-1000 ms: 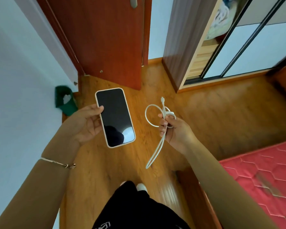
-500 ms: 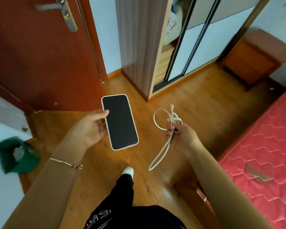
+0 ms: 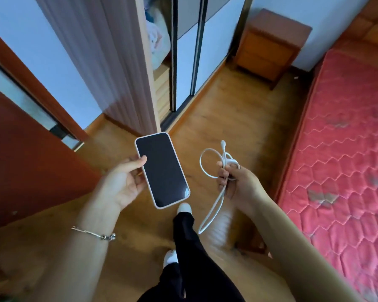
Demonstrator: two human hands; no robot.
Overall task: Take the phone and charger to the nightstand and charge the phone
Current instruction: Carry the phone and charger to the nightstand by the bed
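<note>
Phone (image 3: pixel 162 170) is lying screen-up in the left hand (image 3: pixel 122 184), thumb pinching its edge; the right hand (image 3: pixel 240 184) is gripping the charger cable (image 3: pixel 225 158). With the nightstand (image 3: pixel 268 46) well beyond both hands, gathering its dangling loop seems wise.

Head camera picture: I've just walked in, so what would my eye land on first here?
The dark-screened phone in the left hand at centre stands out first, beside the white charging cable bunched in the right hand, one loop dangling. A red quilted mattress fills the right edge, with the wooden nightstand in the far corner.
</note>
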